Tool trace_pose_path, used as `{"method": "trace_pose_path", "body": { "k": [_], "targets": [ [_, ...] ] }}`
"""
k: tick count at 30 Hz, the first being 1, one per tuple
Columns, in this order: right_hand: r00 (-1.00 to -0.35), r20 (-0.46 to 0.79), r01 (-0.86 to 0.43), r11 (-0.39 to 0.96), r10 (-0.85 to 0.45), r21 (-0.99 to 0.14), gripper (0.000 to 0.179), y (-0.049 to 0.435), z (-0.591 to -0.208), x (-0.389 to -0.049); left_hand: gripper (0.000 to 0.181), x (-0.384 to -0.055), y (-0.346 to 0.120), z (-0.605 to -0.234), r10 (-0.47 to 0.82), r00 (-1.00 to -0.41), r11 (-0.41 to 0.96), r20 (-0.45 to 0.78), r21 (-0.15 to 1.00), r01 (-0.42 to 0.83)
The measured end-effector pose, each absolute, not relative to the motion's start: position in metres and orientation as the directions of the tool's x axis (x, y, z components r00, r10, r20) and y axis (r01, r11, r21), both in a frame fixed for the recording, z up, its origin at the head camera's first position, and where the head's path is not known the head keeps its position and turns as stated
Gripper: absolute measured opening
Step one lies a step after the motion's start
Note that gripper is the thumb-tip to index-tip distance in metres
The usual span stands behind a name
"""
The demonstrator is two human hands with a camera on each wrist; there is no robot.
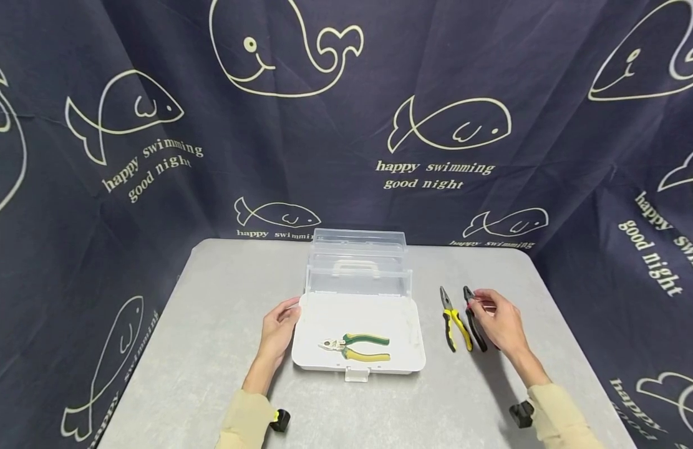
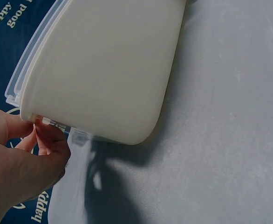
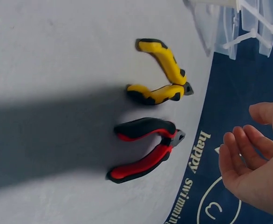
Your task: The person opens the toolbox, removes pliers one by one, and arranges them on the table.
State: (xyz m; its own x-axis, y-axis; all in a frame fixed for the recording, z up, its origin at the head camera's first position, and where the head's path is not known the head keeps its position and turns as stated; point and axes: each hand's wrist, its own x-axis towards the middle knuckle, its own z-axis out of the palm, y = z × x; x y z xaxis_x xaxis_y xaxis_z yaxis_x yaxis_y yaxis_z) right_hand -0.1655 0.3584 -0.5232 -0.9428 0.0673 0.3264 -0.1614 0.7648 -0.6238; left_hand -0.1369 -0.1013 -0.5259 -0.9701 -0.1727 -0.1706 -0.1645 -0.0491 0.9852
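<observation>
A white toolbox point(image 1: 324, 315) stands on the table with its clear lid point(image 1: 357, 284) raised. Inside lie combination pliers point(image 1: 368, 338) with one green and one yellow handle showing. My left hand point(image 1: 277, 330) holds the box at its back left corner; in the left wrist view the thumb and curled fingers meet at the rim. Right of the box lie yellow-and-black long-nosed pliers point(image 1: 461, 327). Beside those are red-and-black pliers point(image 3: 146, 163), handles spread. My right hand point(image 1: 502, 324) hovers over them, and the right wrist view shows its fingers loosely bent, apart from both pliers.
The grey table point(image 1: 211, 349) has rounded back corners. Dark blue cloth point(image 1: 346, 156) with fish and whale drawings hangs behind and at both sides. A clear latch point(image 1: 357, 375) sticks out at the box's front. Black wrist cameras show below both hands.
</observation>
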Motion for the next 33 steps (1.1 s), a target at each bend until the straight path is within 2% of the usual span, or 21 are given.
{"method": "trace_pose_path", "body": {
  "k": [27,33],
  "targets": [
    [-0.906,0.421,-0.267,0.724,0.036,-0.637,0.020,0.318,-0.495,-0.160,0.035,-0.137,-0.101,-0.525,-0.167,-0.968,-0.029,-0.189,0.982,-0.187],
    [-0.907,0.420,-0.280,0.721,0.016,-0.633,0.020,0.309,-0.489,-0.158,0.034,-0.148,-0.105,-0.560,-0.193,-0.965,-0.038,-0.180,0.984,-0.176]
  ]
}}
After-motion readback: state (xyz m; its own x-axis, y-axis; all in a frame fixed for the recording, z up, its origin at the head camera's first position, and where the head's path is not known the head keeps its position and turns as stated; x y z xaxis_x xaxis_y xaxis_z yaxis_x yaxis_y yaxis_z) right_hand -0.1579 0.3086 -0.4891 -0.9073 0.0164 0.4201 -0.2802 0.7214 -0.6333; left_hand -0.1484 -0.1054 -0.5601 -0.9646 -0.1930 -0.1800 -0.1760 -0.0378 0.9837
